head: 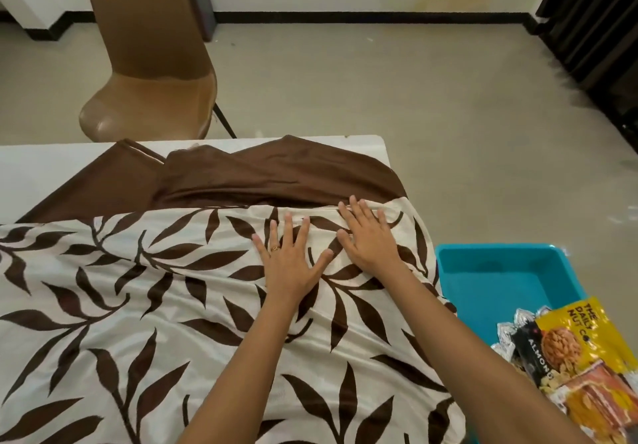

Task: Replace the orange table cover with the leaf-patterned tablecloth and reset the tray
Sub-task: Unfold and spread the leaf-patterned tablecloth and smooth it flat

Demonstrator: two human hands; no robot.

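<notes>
White table [51,167] near one brown chair [148,64] carries one leaf-patterned tablecloth [121,305], rumpled at its far right end. Two hands, left hand [290,260] and right hand [369,236], press it flat-fingered, gripping nothing; sweeping outward (gently) should clear the creases. One blue tray [500,271] holding several snack packets [569,340] sits off the right end.

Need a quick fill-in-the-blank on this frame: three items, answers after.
1. The left hand and right hand lie ____ on the leaf-patterned tablecloth.
2. The ring is on the ____ hand.
3. The snack packets lie in the tray, on the person's ____.
Answers: flat; left; right.
</notes>
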